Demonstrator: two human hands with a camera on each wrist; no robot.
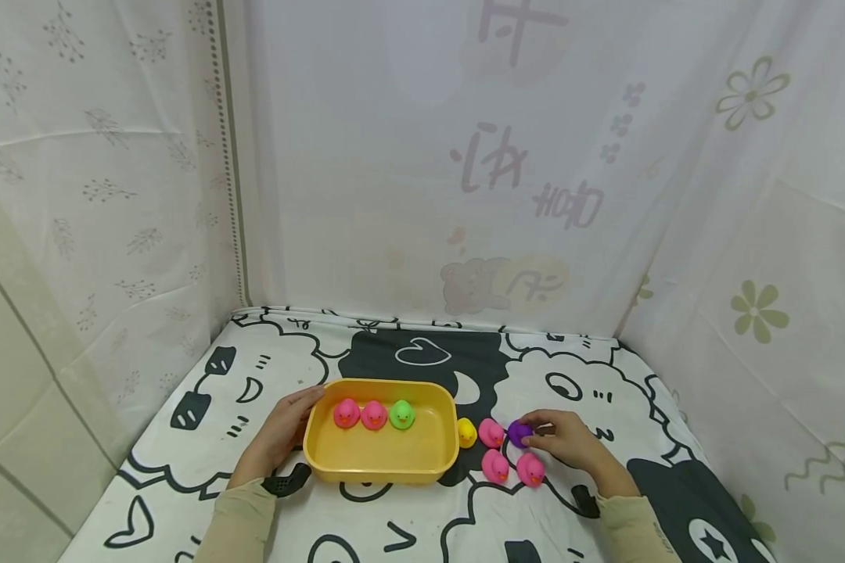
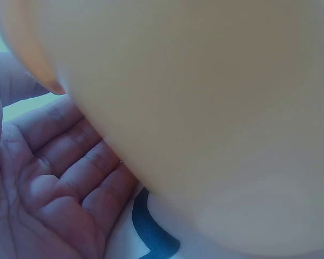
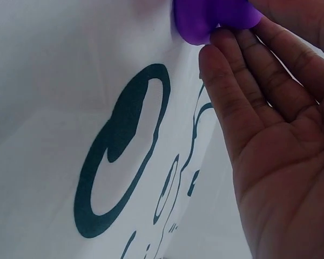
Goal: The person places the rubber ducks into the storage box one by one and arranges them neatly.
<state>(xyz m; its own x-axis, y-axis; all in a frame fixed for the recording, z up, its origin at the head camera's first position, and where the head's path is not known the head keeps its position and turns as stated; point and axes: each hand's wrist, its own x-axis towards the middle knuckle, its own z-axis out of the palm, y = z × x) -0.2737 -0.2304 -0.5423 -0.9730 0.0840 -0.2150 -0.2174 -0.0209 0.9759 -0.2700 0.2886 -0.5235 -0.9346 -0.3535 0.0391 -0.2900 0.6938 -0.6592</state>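
In the head view my left hand (image 1: 286,426) holds the left end of a yellow plastic tray (image 1: 373,464). The left wrist view has its fingers along the tray's outer wall (image 2: 216,108), with the thumb up by the rim. Two pink rubber ducks (image 1: 373,415) and a green rubber duck (image 1: 402,414) sit in a row inside. Right of the tray, my right hand (image 1: 566,438) pinches a purple rubber duck (image 1: 519,434) at or just above the cloth. Its fingertips meet the purple duck (image 3: 205,19) in the right wrist view; the duck's upper part is cut off.
A yellow duck (image 1: 467,432) stands close against the tray's right side. Three pink ducks (image 1: 495,466) lie between it and my right hand. Black-and-white cartoon cloth (image 1: 422,532) covers the surface, with pale curtains (image 1: 366,172) at the back and sides.
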